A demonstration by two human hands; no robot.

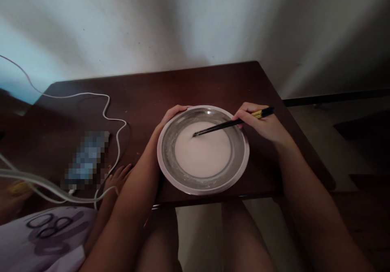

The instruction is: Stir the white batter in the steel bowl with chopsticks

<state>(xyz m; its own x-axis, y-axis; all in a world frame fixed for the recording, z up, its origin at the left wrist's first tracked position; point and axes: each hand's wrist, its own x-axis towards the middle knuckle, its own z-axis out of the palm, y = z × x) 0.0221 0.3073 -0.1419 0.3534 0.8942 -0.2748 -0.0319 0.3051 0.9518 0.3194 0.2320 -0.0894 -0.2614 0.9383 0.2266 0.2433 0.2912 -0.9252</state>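
Observation:
A metal bowl holding a white, milky batter sits near the front edge of a dark wooden table. My left hand curls around the bowl's far left rim. My right hand grips dark chopsticks with yellow-banded tops, and their tips dip into the batter near its far side.
White cables snake across the table's left side beside a blurred object. Another person's small hand rests on the table edge at the left, above a pale printed garment. A wall stands behind; floor lies to the right.

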